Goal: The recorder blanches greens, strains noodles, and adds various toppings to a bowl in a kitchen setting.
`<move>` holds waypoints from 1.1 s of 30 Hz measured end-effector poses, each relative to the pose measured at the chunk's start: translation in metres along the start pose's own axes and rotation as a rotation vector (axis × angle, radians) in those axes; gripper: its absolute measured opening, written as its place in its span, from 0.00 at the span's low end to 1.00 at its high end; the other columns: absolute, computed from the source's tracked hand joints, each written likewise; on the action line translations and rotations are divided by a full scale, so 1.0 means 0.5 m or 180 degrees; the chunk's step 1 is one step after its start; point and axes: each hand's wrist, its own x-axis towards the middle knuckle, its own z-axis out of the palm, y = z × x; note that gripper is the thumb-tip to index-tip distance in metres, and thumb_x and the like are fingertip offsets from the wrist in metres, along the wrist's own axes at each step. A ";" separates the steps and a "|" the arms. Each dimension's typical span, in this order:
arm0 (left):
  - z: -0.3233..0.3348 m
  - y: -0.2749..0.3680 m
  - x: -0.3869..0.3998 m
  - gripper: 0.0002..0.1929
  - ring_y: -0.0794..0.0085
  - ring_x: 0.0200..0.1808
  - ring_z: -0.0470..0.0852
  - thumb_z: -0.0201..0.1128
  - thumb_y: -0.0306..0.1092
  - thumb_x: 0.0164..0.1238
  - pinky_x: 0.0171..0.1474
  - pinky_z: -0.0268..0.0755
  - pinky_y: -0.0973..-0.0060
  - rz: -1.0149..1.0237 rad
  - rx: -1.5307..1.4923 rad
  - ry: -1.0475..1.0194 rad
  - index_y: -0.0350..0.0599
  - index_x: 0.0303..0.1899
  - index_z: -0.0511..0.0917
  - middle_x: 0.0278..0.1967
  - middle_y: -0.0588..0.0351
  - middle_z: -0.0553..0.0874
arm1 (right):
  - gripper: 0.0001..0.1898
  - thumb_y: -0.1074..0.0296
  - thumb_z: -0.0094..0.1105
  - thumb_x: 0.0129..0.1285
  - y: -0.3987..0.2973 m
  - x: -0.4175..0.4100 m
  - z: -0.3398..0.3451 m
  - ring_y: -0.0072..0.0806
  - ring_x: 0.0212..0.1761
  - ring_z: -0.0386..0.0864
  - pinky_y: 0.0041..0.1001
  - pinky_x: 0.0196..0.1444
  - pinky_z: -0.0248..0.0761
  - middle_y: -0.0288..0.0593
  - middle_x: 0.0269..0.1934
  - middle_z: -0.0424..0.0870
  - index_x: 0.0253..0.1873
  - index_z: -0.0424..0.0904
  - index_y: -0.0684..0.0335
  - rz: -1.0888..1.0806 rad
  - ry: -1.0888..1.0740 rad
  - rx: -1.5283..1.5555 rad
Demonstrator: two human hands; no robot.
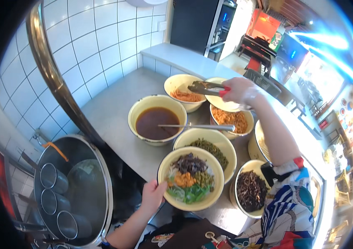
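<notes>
My left hand (153,194) grips the rim of a cream enamel bowl (192,204). In it lie pale noodles (174,174) topped with dark shreds, orange mince, chopped green bits and leafy greens. My right hand (240,88) holds metal tongs (206,88) with red grips. Their tips hover over a bowl of orange shreds (186,95), with nothing clearly seen between them. Just below my right wrist stands a bowl of orange crumbly topping (231,119). Partly behind the held bowl sits a bowl of chopped greens (210,147).
A bowl of brown liquid (157,123) carries a long metal utensil handle (212,127) across its rim. Dark shreds fill another bowl (251,191) at right. On the left, a large pot (109,186) holds cloudy liquid and several metal strainer baskets (53,176). A tall metal pipe (50,67) rises behind it.
</notes>
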 end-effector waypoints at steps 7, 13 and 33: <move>-0.004 -0.007 -0.004 0.08 0.84 0.11 0.66 0.52 0.31 0.60 0.13 0.55 0.86 -0.0115 -0.0563 0.0065 0.38 0.26 0.73 0.14 0.62 0.73 | 0.14 0.60 0.61 0.41 -0.086 0.263 0.110 0.30 0.36 0.77 0.28 0.36 0.70 0.41 0.35 0.79 0.35 0.79 0.57 0.0383 -0.1285 -0.0034; 0.017 0.031 -0.010 0.06 0.85 0.17 0.73 0.52 0.30 0.60 0.19 0.64 0.88 -0.0177 -0.0698 0.0174 0.37 0.29 0.74 0.20 0.61 0.78 | 0.14 0.62 0.66 0.35 -0.101 0.386 0.213 0.29 0.34 0.78 0.28 0.35 0.70 0.35 0.32 0.81 0.31 0.81 0.56 -0.0260 -0.1043 -0.0708; 0.007 0.004 -0.008 0.07 0.84 0.22 0.74 0.52 0.28 0.59 0.26 0.68 0.86 -0.0387 -0.0339 0.0279 0.35 0.29 0.75 0.23 0.59 0.79 | 0.17 0.71 0.60 0.43 -0.101 0.422 0.199 0.34 0.43 0.76 0.29 0.40 0.70 0.39 0.41 0.78 0.43 0.77 0.58 -0.0163 -0.1122 -0.1310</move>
